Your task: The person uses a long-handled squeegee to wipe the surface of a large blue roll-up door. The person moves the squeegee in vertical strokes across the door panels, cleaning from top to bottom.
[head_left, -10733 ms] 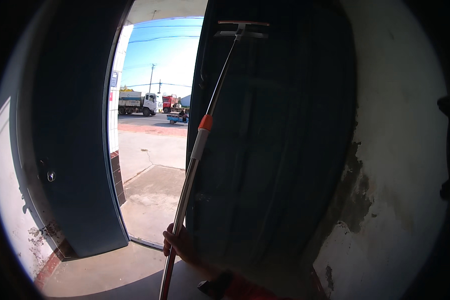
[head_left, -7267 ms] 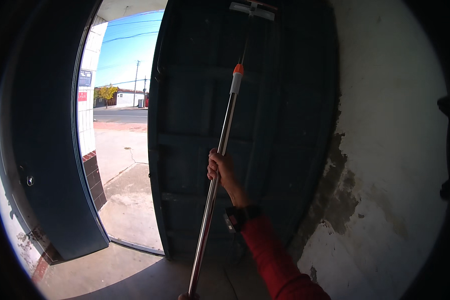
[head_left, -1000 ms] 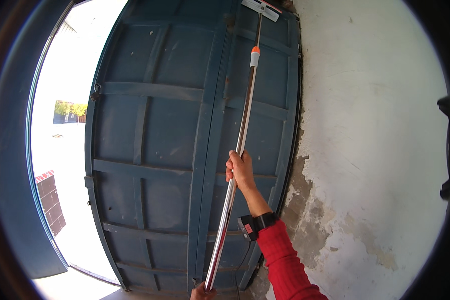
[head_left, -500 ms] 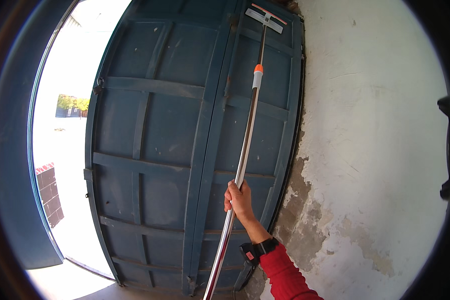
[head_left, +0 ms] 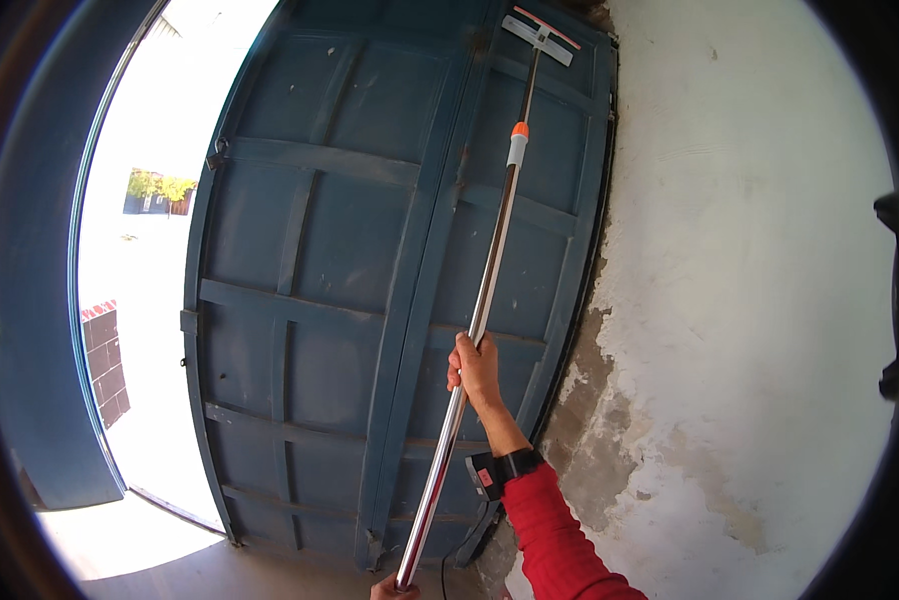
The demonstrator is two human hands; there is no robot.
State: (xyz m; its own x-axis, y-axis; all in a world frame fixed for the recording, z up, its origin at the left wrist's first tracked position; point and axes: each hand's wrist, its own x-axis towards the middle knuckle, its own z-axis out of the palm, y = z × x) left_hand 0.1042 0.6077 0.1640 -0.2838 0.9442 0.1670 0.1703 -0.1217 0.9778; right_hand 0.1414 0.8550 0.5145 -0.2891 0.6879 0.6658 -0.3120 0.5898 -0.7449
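Observation:
A long-handled squeegee slants up across the view, its shiny metal pole joined to a thinner upper section by an orange and white collar. Its wide white head, with a pinkish strip along the top, is up by the upper right part of a dark blue panelled door; whether it touches the door I cannot tell. My right hand, below a red sleeve and a black wrist device, is wrapped round the middle of the pole. Around the pole's low end my left hand is closed, partly cut off by the lower edge.
Right of the door stands a white wall with peeling plaster low down. At the left is a bright doorway beside another blue door leaf. A padlock hangs at the door's left edge. A dark cable runs near the floor.
My left hand has come into view at the pole's lower end. My right hand and the pole sit slightly higher in view, and the door has shifted a little to the right.

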